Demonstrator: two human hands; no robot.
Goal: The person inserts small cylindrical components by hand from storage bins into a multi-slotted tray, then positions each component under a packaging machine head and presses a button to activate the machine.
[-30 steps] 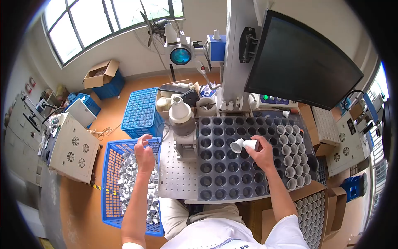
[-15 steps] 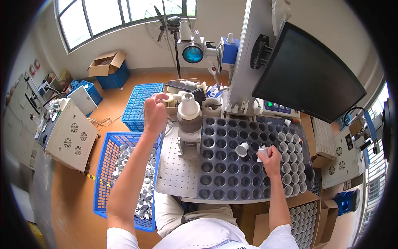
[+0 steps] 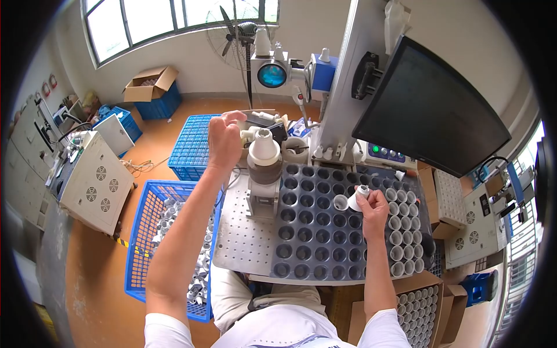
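My right hand [image 3: 374, 207] pinches a white funnel-shaped plastic part [image 3: 354, 202], its narrow end up, over the dark tray [image 3: 316, 227] of round pockets. Beside that part, another white cup [image 3: 340, 202] lies with its mouth showing. My left hand [image 3: 225, 140] is raised to the left of the metal fixture [image 3: 265, 174], fingers loosely bent and nothing visible in them. On top of the fixture sits a white cone-shaped part [image 3: 264, 146]. Next to it is a white fitting [image 3: 247, 137], close to my left fingers.
White cups [image 3: 407, 238] stand in rows at the tray's right. A blue basket [image 3: 134, 255] of loose white parts is at left, below a blue crate [image 3: 188, 145]. A monitor [image 3: 432, 107] and a lens head [image 3: 271, 75] overhang the bench. A carton of cups [image 3: 416, 313] sits lower right.
My right hand has moved up and slightly left with the white part, closer to the other cup. My left hand has lifted slightly away from the fitting beside the fixture.
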